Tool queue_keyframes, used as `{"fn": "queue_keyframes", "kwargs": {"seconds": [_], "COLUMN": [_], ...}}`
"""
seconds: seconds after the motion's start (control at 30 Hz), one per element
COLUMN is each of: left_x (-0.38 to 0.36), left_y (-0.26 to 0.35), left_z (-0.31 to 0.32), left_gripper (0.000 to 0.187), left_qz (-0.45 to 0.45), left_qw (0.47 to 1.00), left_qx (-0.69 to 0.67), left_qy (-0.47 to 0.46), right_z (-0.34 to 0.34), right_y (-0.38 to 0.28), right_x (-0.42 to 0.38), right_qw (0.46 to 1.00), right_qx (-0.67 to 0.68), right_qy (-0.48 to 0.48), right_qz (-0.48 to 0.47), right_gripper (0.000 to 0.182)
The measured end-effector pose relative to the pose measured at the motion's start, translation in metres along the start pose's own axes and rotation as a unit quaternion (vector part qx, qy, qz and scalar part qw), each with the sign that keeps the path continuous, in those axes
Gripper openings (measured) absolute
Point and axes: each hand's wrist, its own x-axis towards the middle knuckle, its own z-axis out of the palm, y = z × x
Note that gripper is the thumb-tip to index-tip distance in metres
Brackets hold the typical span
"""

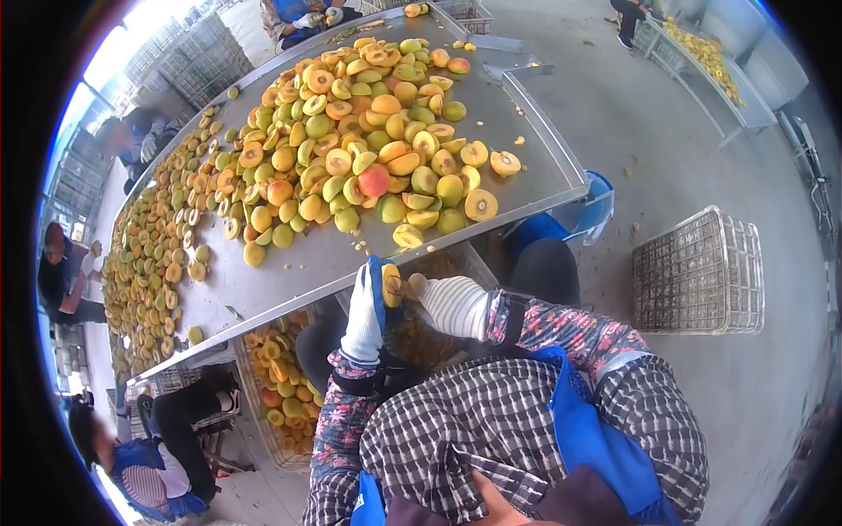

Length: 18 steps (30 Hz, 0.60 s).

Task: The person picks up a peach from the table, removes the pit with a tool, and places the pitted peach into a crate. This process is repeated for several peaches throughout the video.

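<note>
My left hand (367, 309), in a white and blue glove, grips a yellow peach half (391, 286) just off the table's near edge. Close against the fruit is my right hand (452, 304), in a striped glove with worn brown fingertips. Its fingers are closed; whatever they hold is too small to make out. Beyond both hands, a large heap of halved peaches (351, 145) lies on the metal table (303, 272), many with the cut face and stone showing.
A crate of peach halves (285, 386) stands below the table at my left. To the right are a blue bucket (596, 206) and a plastic crate (697, 273). Several other people sit around the table, one person (162, 473) at lower left. Another fruit table (702, 66) stands far right.
</note>
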Motion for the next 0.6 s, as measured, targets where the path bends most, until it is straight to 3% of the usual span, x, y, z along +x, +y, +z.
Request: {"fn": "queue_keyframes", "kwargs": {"seconds": [0.03,0.1,0.13,0.17,0.23,0.27,0.3,0.37,0.43,0.47,0.53,0.57,0.6], "left_x": [0.002,0.007,0.000,-0.003,0.004,0.003,0.001,0.008,0.004,0.007,0.012,0.012,0.011], "left_y": [-0.003,-0.009,0.001,0.007,0.001,0.000,0.002,-0.001,0.009,0.011,0.012,0.008,0.001], "left_z": [0.000,-0.006,0.007,0.013,0.010,0.010,0.010,0.000,0.006,0.000,-0.017,-0.018,-0.013], "left_gripper": [0.034,0.031,0.030,0.027,0.024,0.023,0.022,0.025,0.032,0.032,0.053,0.053,0.052], "left_qz": [-0.002,0.114,0.213,0.176,0.345,0.299,0.249,0.272,0.086,0.088,0.012,0.014,0.129], "left_qw": [1.000,0.985,0.952,0.973,0.881,0.916,0.945,0.914,0.991,0.991,0.986,0.986,0.975], "left_qx": [0.003,0.131,0.215,0.146,0.322,0.269,0.213,0.301,0.103,0.103,0.153,0.153,0.181], "left_qy": [0.005,-0.021,-0.029,-0.029,0.017,0.006,-0.007,0.004,0.013,0.012,-0.059,-0.058,-0.023], "right_z": [0.000,0.009,0.026,0.039,0.035,0.028,0.022,0.009,0.015,0.018,0.035,0.044,0.057], "right_y": [0.004,0.008,0.012,0.020,0.012,0.008,0.006,-0.002,-0.004,-0.003,0.004,0.009,0.015], "right_x": [-0.001,0.000,0.011,0.011,0.009,0.006,0.006,0.004,0.005,0.006,0.009,0.013,0.019], "right_qw": [1.000,0.993,0.946,0.946,0.975,0.975,0.985,0.997,0.997,0.998,0.995,0.989,0.967], "right_qx": [0.005,0.064,0.252,0.202,0.108,0.102,0.095,0.018,0.027,0.031,0.076,0.122,0.176], "right_qy": [-0.001,0.090,0.142,0.183,0.159,0.165,0.113,0.059,0.054,0.046,0.050,0.053,0.141], "right_qz": [-0.002,-0.042,-0.143,-0.177,-0.107,-0.108,-0.085,-0.048,-0.043,-0.039,-0.050,-0.061,-0.122], "right_gripper": [0.027,0.028,0.027,0.028,0.029,0.027,0.026,0.027,0.027,0.027,0.026,0.025,0.023]}}
